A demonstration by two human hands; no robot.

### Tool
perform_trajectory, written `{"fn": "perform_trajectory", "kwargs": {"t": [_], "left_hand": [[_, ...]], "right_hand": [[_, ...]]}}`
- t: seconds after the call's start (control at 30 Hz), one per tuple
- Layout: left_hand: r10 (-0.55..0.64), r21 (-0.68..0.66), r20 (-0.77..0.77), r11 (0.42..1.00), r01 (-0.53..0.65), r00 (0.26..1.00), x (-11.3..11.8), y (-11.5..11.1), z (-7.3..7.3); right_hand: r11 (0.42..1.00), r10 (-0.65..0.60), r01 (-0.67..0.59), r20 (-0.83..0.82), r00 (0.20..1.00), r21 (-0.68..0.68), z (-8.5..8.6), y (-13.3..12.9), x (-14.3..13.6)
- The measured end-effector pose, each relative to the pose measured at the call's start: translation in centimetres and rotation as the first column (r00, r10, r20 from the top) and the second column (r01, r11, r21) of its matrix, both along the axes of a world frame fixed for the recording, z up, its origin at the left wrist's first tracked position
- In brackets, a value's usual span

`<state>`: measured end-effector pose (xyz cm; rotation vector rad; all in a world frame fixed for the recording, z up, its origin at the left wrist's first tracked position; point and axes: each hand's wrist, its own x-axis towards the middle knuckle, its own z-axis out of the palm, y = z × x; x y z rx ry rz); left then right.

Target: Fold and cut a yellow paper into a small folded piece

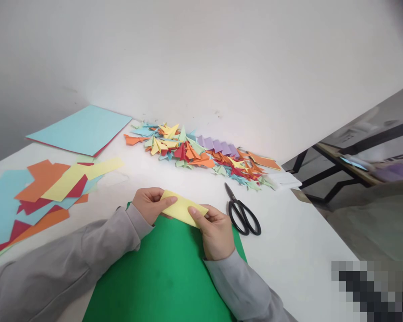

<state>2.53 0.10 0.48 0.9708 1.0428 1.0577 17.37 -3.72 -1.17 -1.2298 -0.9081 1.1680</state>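
Above a green sheet (164, 273) at the tabletop's (289, 250) near edge, a yellow paper strip (183, 209) is pinched at its ends by the left hand (150, 205) and the right hand (217, 230). Scissors (242, 210) are laid just beyond the right hand. Loose paper pieces (43, 197) are spread by the left edge; folded papers (188, 150) are heaped along the far edge.

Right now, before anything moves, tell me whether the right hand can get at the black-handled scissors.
Probably yes: the scissors lie just beside the right hand, with nothing seen on top or between. It is pinching the yellow paper, though, so it would likely need to let go.
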Motion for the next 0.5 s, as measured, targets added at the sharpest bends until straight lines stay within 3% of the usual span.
{"fn": "perform_trajectory", "kwargs": {"t": [0.13, 0.3, 0.5], "left_hand": [[-0.010, 0.023, -0.005, 1.000, 0.010, 1.000, -0.18, 0.19, -0.27], [-0.116, -0.052, 0.056, 0.991, 0.119, 0.992, -0.45, 0.34, -0.19], [-0.089, -0.039, 0.037, 0.995, 0.090, 0.995, -0.52, 0.34, -0.19]], "right_hand": [[1.000, -0.001, 0.001, 0.010, 1.000, 0.014, 0.09, -0.03, 0.03], [1.000, 0.002, -0.002, 0.006, 1.000, 0.012, 0.15, -0.08, 0.01], [1.000, 0.002, -0.001, 0.038, 0.999, -0.007, 0.30, -0.11, -0.11]]}}
